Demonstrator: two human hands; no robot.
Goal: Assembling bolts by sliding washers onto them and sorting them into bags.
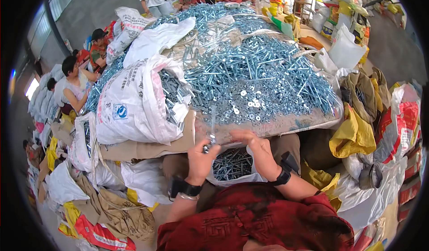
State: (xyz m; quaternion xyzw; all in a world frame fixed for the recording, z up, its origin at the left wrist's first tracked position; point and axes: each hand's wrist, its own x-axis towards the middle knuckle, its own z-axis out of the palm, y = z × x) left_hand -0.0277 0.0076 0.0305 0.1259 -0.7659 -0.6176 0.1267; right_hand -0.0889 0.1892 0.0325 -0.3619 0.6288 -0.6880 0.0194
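Long bolt (212, 123) stands nearly upright, its lower end pinched in the left hand (201, 157), at the near edge of the big heap. Left hand is curled tight around the bolt's lower end, where a small metal piece, maybe a nut or washer, sits at the fingertips; too blurred to be sure. Right hand (259, 150) is just right of it, fingers loosely bent and reaching left toward the bolt; whether it grips anything, cannot tell. Both wrists carry black bands.

Between and below the hands: a white bag (232, 166) open on the lap, holding finished bolts. Straight ahead, far side: a huge heap of bolts (263, 72) with a patch of loose washers (250, 103) near its front. Left of the heap: a large white sack (134, 103) slumped open, bolts spilling out. Near right: a yellow bag (353, 134) and a small metal cup (371, 176). Far left: other people (76, 83) seated along the heap; more at the far end. Near bottom: the person's red shirt (254, 219).
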